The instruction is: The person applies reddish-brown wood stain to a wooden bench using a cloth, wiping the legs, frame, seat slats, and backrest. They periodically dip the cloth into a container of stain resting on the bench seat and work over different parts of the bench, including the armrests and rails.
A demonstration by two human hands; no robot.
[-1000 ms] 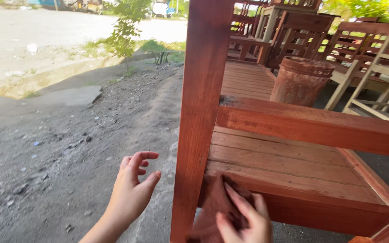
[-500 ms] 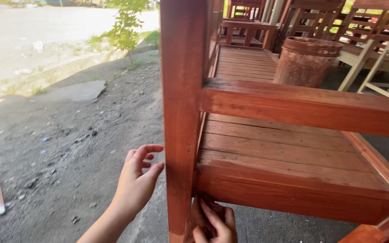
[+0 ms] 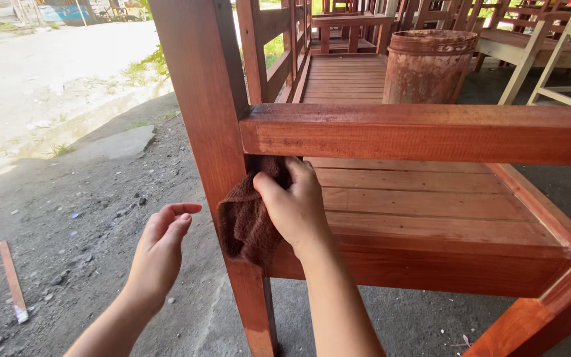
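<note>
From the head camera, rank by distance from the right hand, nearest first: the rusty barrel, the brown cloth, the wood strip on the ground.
1. Brown cloth: gripped in the right hand, against the post.
2. Wood strip: on the ground, far left.
3. Rusty barrel: on the slats, farther back, right.

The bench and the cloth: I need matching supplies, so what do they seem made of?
The bench looks like solid wood with a reddish-brown stain; grain shows along its rail and slats. The cloth in the right hand seems a soft brown knit or terry fabric, limp and fuzzy.
</note>
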